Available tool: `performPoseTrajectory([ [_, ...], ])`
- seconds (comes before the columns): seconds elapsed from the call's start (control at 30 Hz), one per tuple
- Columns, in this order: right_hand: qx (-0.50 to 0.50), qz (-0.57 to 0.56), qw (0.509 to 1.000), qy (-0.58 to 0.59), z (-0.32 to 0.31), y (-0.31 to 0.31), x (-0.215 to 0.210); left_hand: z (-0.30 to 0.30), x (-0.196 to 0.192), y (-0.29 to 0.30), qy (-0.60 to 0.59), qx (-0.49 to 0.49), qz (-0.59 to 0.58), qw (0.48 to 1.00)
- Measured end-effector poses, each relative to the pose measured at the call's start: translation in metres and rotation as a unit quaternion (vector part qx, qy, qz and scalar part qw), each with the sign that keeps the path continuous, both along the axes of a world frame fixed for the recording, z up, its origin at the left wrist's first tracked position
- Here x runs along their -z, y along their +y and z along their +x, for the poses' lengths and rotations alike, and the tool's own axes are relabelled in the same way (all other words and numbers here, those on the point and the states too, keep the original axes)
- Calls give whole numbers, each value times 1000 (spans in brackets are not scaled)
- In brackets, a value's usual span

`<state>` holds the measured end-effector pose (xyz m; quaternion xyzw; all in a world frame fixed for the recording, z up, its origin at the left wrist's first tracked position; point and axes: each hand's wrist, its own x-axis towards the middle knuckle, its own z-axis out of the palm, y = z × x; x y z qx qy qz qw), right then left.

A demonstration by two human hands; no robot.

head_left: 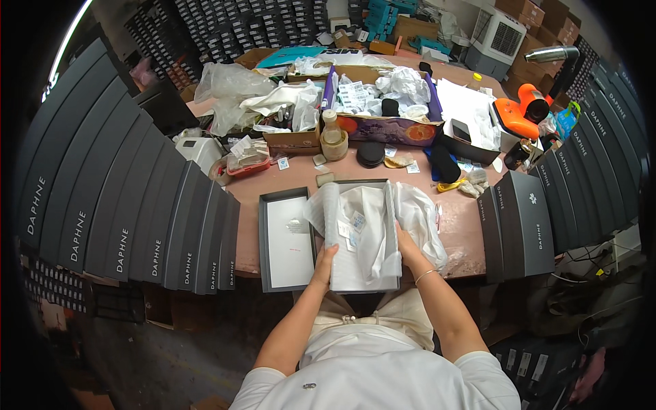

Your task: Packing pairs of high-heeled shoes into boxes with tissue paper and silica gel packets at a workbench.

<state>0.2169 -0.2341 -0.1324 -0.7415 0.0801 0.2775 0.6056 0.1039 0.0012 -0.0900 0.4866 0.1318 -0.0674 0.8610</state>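
In front of me on the table an open dark grey shoebox (391, 285) is lined with white tissue paper (344, 263). A crumpled white wrapping with small printed tags (357, 220) lies in the paper; what it covers is hidden. My left hand (324, 265) grips the paper's left edge at the box side, its fingers partly hidden. At the other side my right hand (410, 251) holds the raised right flap of the tissue paper, fingers partly behind it. A white plastic bag (420, 219) bulges out just beyond that hand. Left of the box lies its lid (295, 256), white inside up.
Stacked grey shoeboxes (137, 198) wall the left, and more shoeboxes (523, 219) stand at the right. Behind are a purple carton (389, 130) of crumpled paper, a bottle (333, 140), a black round tin (370, 154), an orange tool (514, 119) and a phone (460, 128).
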Motion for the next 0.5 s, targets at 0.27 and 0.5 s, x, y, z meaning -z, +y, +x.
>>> performPoseTrajectory([
  [0.27, -131, -200, 900, -363, -25, 68, -123, -33, -58, 1, -169, -140, 411, 885],
  [0.5, -245, -343, 834, -355, -9, 93, -128, -25, -66, 2, -133, -136, 259, 947],
])
